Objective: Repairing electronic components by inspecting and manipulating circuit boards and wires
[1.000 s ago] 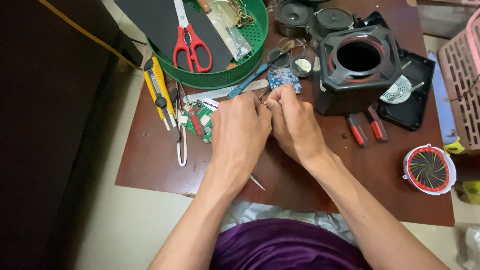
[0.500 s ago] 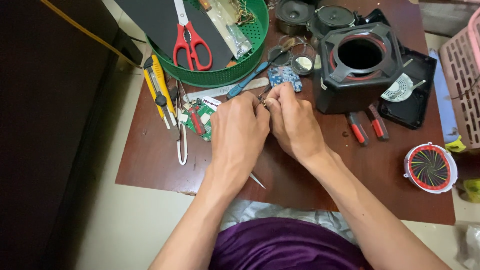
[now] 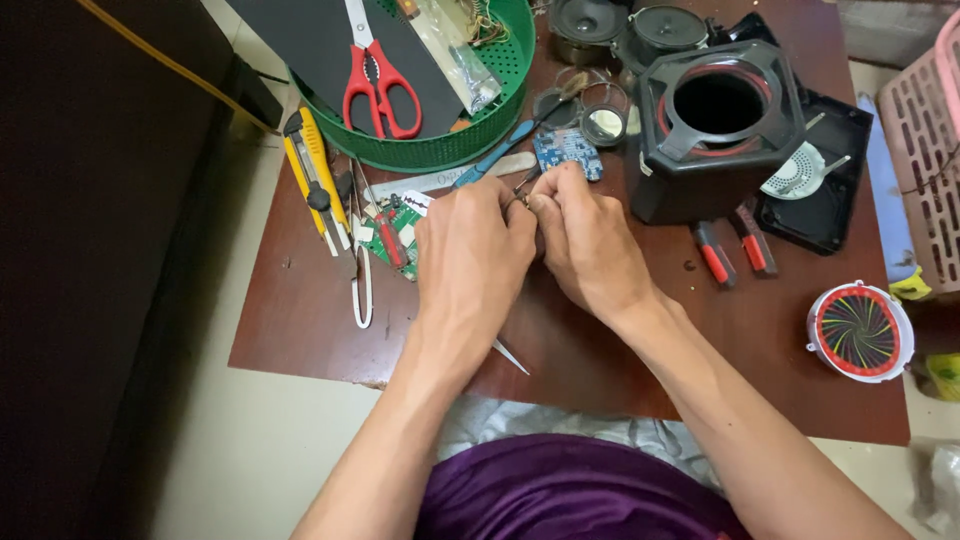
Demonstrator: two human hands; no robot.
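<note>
Nearest, the left hand point(image 3: 470, 250) and right hand point(image 3: 585, 245) are pressed together over the brown table point(image 3: 600, 370), fingertips pinched shut on a small dark part point(image 3: 522, 196), too small to identify. Just beyond lies a blue circuit board point(image 3: 567, 152). Farther back, a green basket point(image 3: 440, 150) holding red scissors point(image 3: 378, 80) is seen, with a black speaker housing point(image 3: 715, 130) to its right.

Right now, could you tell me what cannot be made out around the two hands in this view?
- Head view: whatever the left hand and right hand pinch is tiny and covered by the fingers.
- The blue circuit board is partly behind the right hand.
- The tweezers are mostly under the left wrist.
- The pink basket is cut off by the right edge.
</note>
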